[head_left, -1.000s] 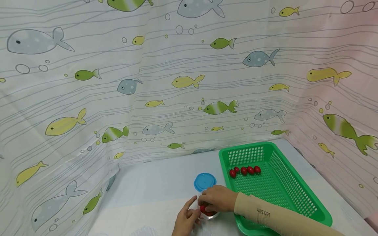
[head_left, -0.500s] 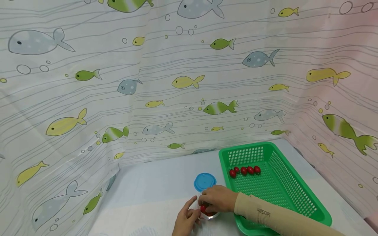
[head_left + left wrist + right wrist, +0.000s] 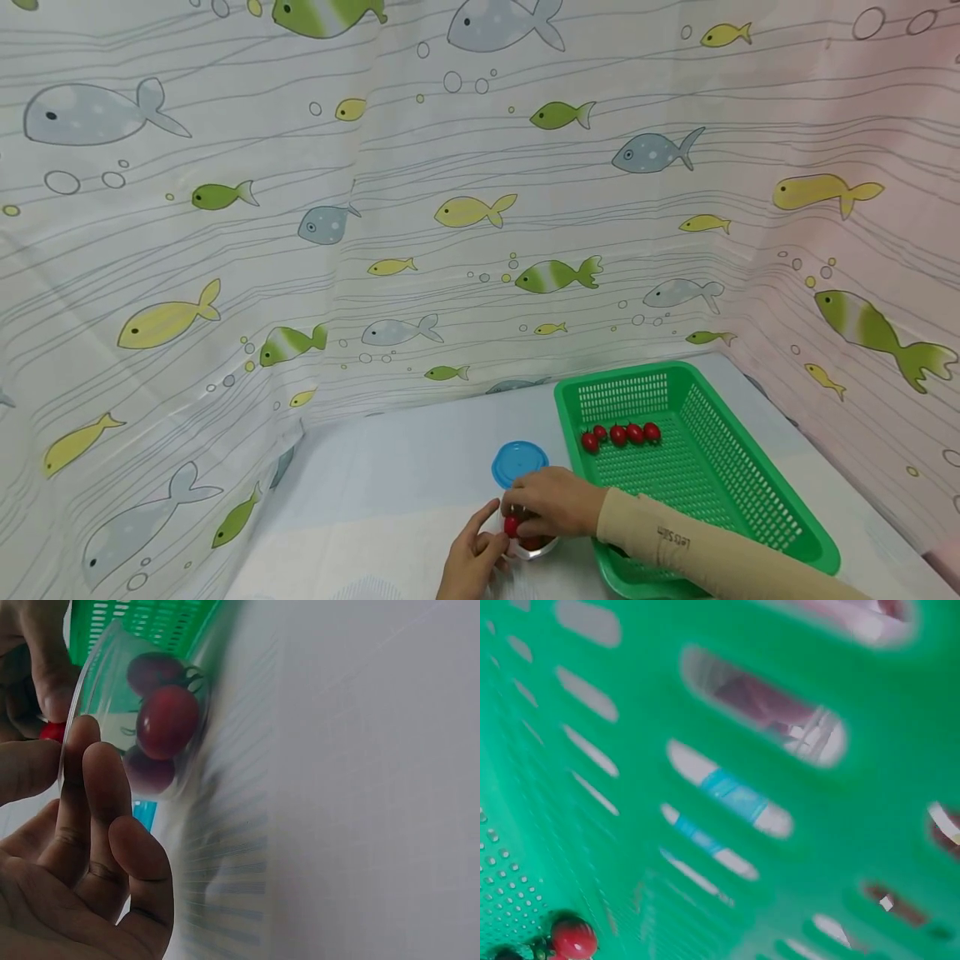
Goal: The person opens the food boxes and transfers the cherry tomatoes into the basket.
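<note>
My left hand (image 3: pixel 471 562) pinches the rim of a small clear plastic bowl (image 3: pixel 105 682), thumb on one side and fingertips on the other. Several cherry tomatoes (image 3: pixel 168 721) show through its wall in the left wrist view, at least one with a green stem. Over the bowl's mouth, my right hand (image 3: pixel 555 504) holds a red cherry tomato (image 3: pixel 512 526) between thumb and fingers. That hand and its beige sleeve cover part of the bowl in the head view. In the right wrist view the basket wall hides most of the right hand.
Right of the bowl stands a green slotted basket (image 3: pixel 750 442), its near-left rim passing under the right forearm. Several cherry tomatoes (image 3: pixel 634 433) lie in a row inside at its far left. A blue lid (image 3: pixel 520 463) rests just behind the bowl. Fish-printed curtains (image 3: pixel 480 317) surround the table.
My right fingers have shifted slightly up and left, and the cherry tomato between them shows more clearly above the bowl. The left hand stays at the rim; the head view tilts slightly.
</note>
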The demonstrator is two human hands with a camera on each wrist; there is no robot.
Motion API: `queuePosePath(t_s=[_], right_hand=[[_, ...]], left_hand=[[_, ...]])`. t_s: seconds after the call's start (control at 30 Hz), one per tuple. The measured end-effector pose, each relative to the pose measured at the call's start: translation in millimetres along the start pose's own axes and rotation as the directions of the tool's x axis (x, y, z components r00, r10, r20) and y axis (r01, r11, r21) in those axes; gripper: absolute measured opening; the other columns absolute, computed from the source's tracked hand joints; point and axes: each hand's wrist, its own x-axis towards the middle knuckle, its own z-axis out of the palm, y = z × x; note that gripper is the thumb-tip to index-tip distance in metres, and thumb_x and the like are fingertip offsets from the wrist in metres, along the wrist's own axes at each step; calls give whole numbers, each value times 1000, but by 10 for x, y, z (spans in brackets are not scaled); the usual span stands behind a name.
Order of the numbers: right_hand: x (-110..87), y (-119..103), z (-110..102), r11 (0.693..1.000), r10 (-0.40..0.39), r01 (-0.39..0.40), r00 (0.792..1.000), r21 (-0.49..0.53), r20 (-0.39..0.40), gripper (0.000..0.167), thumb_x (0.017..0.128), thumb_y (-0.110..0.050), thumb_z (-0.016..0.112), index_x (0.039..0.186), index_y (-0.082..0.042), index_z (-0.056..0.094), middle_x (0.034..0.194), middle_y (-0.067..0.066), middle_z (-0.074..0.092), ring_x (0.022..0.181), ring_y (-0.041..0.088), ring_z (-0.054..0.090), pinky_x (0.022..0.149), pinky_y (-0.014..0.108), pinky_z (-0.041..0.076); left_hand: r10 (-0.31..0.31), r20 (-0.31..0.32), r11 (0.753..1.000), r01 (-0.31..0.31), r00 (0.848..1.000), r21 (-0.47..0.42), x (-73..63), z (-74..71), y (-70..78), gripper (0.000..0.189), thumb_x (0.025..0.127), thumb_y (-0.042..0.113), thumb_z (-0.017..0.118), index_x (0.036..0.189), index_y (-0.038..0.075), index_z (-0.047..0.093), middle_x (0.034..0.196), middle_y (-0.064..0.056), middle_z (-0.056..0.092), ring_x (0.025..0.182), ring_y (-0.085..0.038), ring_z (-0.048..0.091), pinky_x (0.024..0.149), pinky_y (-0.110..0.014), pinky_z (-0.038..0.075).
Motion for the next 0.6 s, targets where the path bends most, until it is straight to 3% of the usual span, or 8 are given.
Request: queuePosePath(t_s=[0.17,0.4,0.6], right_hand=[[-4,-4,-80,1000,13,-13,999,11,-41,27,93,-32,76,117,-22,69,103,-12,71,89,0,65,76,18,50],[-34,9,-255,994,98,-95,993,56,-58,27,95,-37,73,118,-22,70,105,-13,70,91,4,65,80,24,51],[-82,79,-389,983,178,-171,978,66,-107,27,95,-40,71,118,-25,69,104,-17,68,89,-1,62,77,22,52]], left_hand=[[-4,1,1000,4,1000,-11,-1,3,4,61,100,27,65,152,5,43,85,-10,72,70,-18,65,62,-31,48],[-12,10,1000,12,1000,-14,-8,-2,4,60,101,25,64,153,4,41,85,-8,72,72,-19,65,63,-30,48],[-14,7,1000,14,1000,-7,-5,-3,8,63,101,25,63,153,0,39,85,-7,72,72,-18,65,63,-30,47]])
